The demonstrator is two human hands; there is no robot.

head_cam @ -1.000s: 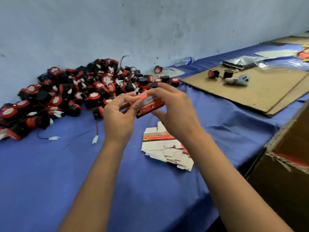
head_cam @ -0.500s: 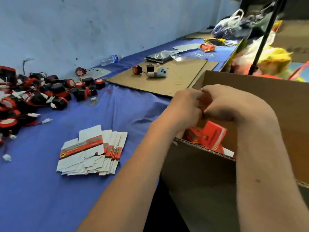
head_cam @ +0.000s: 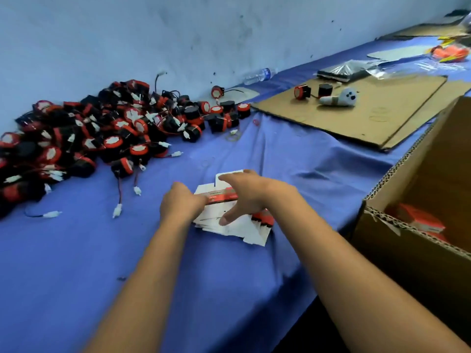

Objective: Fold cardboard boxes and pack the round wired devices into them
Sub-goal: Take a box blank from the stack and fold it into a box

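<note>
Blue cloth (head_cam: 229, 289) covers the table; only the head view is available. On it, near centre, lies a fanned stack of flat box blanks (head_cam: 237, 225), white card with a red band. The left hand (head_cam: 182, 203) sits at the stack's left edge with fingers curled toward the top blank; whether it actually pinches the card cannot be told, since the fingertips are hidden. The right hand (head_cam: 246, 193) lies across the stack, fingers spread and straight, thumb pressing on the white face, holding nothing. The round wired devices (head_cam: 102, 133), black and red with white connectors, are heaped to the left against the wall, well apart from both hands. A large corrugated carton (head_cam: 397, 225) stands at the right with red packed boxes (head_cam: 418, 219) visible inside. Judgement: a blank is being separated for folding. Risk: the fanned blanks overlap closely, so two may lift together; a downward press from the right hand could also slide the stack on the cloth and scatter it.
</note>
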